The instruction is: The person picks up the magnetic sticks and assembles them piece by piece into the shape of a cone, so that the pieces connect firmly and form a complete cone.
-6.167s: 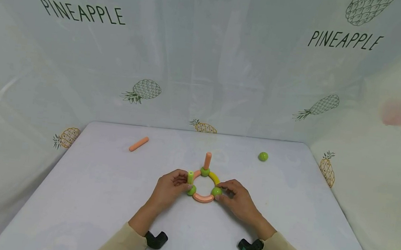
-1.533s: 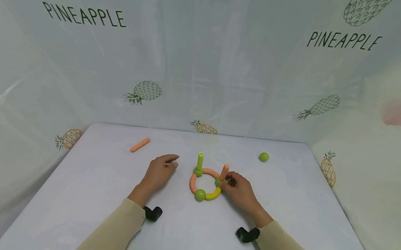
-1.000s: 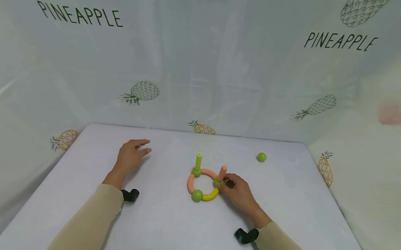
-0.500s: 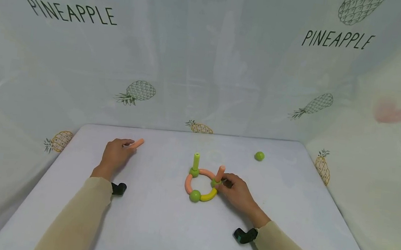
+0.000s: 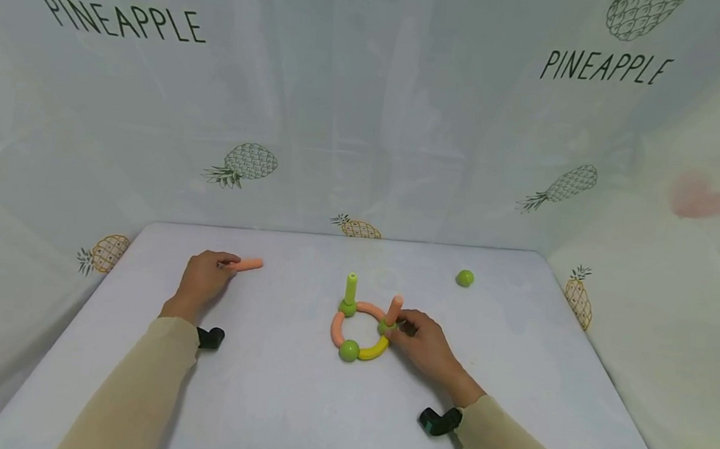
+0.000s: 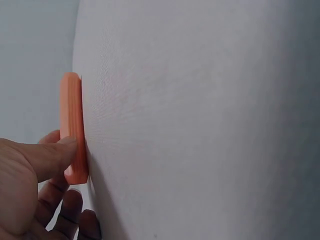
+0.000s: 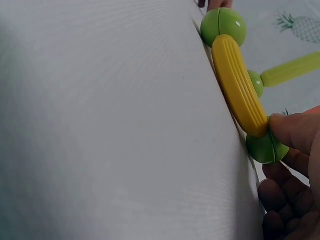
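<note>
At the table's left rear, my left hand (image 5: 204,278) pinches a straight orange rod (image 5: 247,264) between thumb and fingers; in the left wrist view the orange rod (image 6: 70,112) is low against the tabletop. Near the middle lies a ring of two orange curved rods (image 5: 337,330), one yellow curved rod (image 5: 374,350) and three green balls. A light green rod (image 5: 351,288) stands on the back-left ball (image 5: 347,309). My right hand (image 5: 424,343) grips the right-hand ball (image 7: 262,150), which bears an upright orange rod (image 5: 394,310). The front ball (image 5: 349,351) has no upright rod.
A loose green ball (image 5: 465,278) lies at the back right of the white table (image 5: 288,407). Behind and beside the table hangs a pale curtain (image 5: 372,109) printed with pineapples. Each wrist carries a black camera (image 5: 440,422).
The ring has been turned and the light green rod stands on its back-left ball. My left hand has left the ring, reached left, and taken the loose orange rod, whose free end has swung rightward.
</note>
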Demonstrator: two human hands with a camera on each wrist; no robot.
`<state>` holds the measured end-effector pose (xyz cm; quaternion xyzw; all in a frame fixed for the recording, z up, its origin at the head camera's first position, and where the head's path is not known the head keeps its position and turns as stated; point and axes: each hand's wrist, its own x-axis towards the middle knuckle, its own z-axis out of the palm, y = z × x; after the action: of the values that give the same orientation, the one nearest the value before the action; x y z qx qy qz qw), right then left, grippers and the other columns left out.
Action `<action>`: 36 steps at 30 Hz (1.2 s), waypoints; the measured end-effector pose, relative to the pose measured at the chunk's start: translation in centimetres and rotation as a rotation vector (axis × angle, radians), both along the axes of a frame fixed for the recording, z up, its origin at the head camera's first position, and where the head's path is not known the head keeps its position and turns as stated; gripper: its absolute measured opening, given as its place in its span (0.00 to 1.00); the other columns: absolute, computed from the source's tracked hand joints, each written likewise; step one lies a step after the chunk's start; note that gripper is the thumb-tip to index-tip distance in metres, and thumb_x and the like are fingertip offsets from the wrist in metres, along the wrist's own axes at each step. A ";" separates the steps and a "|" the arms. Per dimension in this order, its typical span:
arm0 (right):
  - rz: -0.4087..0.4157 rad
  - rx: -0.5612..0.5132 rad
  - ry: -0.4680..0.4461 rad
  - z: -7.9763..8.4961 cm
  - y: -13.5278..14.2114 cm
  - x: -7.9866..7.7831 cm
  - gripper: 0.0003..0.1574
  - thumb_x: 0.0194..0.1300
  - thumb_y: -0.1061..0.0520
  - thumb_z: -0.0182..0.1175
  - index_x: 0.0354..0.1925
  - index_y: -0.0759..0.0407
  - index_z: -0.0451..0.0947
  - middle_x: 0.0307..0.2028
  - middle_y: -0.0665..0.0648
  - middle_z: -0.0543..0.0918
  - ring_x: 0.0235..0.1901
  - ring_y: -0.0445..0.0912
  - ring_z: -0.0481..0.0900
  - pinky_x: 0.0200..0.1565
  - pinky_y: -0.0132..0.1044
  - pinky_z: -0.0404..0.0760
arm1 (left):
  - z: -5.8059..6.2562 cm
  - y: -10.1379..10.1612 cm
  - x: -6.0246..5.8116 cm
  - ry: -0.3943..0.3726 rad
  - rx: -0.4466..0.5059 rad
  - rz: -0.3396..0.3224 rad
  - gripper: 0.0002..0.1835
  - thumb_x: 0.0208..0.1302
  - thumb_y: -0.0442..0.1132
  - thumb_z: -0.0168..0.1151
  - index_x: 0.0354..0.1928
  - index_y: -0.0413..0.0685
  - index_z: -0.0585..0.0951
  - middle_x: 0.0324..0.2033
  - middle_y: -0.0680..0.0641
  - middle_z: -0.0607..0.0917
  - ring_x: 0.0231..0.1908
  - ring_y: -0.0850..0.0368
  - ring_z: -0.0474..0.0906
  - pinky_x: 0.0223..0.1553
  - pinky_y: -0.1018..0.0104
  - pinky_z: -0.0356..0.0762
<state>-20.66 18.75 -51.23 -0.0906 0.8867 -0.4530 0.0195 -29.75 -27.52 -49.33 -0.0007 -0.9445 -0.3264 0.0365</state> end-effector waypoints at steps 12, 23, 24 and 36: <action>-0.017 0.007 -0.006 0.0 -0.2 0.2 0.17 0.69 0.48 0.72 0.53 0.51 0.85 0.47 0.51 0.85 0.44 0.45 0.77 0.50 0.42 0.78 | 0.5 0.5 0.2 -0.006 -0.080 -0.008 0.20 0.76 0.38 0.64 0.64 0.35 0.83 0.60 0.28 0.83 0.62 0.29 0.76 0.62 0.39 0.76; -0.031 0.021 -0.004 0.0 -0.3 0.3 0.19 0.68 0.48 0.72 0.54 0.52 0.85 0.47 0.51 0.84 0.45 0.46 0.78 0.51 0.42 0.79 | 0.6 0.6 0.7 -0.035 -0.017 0.019 0.20 0.78 0.44 0.62 0.65 0.42 0.83 0.62 0.33 0.82 0.64 0.34 0.76 0.64 0.41 0.75; -0.031 0.020 -0.005 0.0 -0.3 0.3 0.19 0.69 0.48 0.72 0.54 0.52 0.85 0.47 0.51 0.85 0.45 0.45 0.78 0.51 0.42 0.79 | 0.7 0.7 0.7 -0.036 -0.009 0.021 0.20 0.78 0.44 0.62 0.65 0.42 0.83 0.63 0.33 0.82 0.64 0.34 0.75 0.65 0.41 0.75; -0.025 0.010 0.004 0.2 -0.2 0.3 0.21 0.69 0.47 0.72 0.57 0.51 0.85 0.49 0.51 0.84 0.46 0.45 0.78 0.52 0.45 0.78 | 1.0 3.0 2.5 -0.029 0.193 0.002 0.22 0.75 0.45 0.67 0.65 0.43 0.83 0.59 0.37 0.86 0.62 0.39 0.79 0.64 0.43 0.75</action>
<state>-20.33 18.59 -51.06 -0.0803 0.8900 -0.4486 0.0127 -27.27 -24.47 -48.36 0.0085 -0.9092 -0.4156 0.0231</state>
